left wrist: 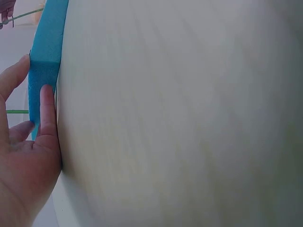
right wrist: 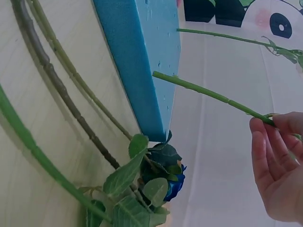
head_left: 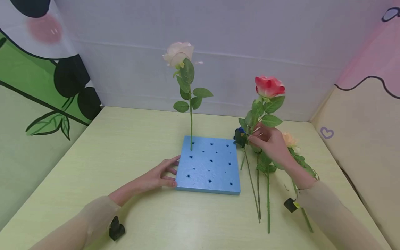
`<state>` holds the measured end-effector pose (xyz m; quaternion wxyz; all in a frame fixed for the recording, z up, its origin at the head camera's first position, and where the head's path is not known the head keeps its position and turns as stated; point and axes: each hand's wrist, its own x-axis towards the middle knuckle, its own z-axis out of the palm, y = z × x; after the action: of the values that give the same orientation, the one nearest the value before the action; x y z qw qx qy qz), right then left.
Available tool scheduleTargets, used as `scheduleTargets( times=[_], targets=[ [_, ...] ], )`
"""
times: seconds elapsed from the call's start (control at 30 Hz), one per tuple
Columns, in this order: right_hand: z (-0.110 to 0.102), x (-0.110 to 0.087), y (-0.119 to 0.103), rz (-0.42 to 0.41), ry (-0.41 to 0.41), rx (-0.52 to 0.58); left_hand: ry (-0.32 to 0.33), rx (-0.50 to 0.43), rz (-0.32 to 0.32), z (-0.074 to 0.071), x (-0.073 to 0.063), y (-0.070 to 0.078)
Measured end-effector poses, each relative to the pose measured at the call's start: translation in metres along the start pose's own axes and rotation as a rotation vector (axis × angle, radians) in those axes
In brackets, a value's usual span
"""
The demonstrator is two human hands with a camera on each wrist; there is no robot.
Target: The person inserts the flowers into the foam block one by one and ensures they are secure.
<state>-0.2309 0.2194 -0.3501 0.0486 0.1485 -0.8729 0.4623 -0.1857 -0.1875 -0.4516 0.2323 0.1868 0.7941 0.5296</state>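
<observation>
A person has both hands at work around a blue block (head_left: 200, 180) that lies flat on the tabletop (head_left: 140, 146). The block has lots of little holes in its top. A white flower (head_left: 179, 54) stands up straight in the far left part of the block.

The right hand (head_left: 271, 141) pinches a red flower (head_left: 270, 86) by its stem (right wrist: 208, 92), with the bloom up high and the leaves around the fingers. The low end of that stem looks loose in the air, near the right side of the block and not in a hole.

The left hand (head_left: 160, 173) touches the left side of the block, near the close corner. Its fingers are mostly straight and do not wrap around anything. It seems to help keep the block from sliding.

This looks like the step of bringing the red flower over to the block. The next move seems to call for going left, putting the stem's end right above a hole, and pushing down gently while the block stays put.

So the block is between the hands, and the red flower is up on the right. A blue flower (right wrist: 176, 186) and a peach flower (head_left: 289, 139) are down near the right hand.
</observation>
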Motion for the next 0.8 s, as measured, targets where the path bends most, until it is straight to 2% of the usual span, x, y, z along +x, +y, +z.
scheduleTargets(
  times=[0.4, 0.67, 0.8],
  targets=[
    [0.036, 0.026, -0.020, -0.200, -0.006, -0.014, -0.002, -0.004, 0.004, 0.000, 0.001, 0.000],
    [0.056, 0.044, -0.026, -0.263, -0.015, 0.065, -0.007, -0.012, 0.018, 0.000, 0.001, -0.001],
    [0.064, 0.049, -0.032, -0.263, -0.018, 0.092, -0.011, -0.017, 0.027, 0.000, 0.001, -0.001]
  ],
)
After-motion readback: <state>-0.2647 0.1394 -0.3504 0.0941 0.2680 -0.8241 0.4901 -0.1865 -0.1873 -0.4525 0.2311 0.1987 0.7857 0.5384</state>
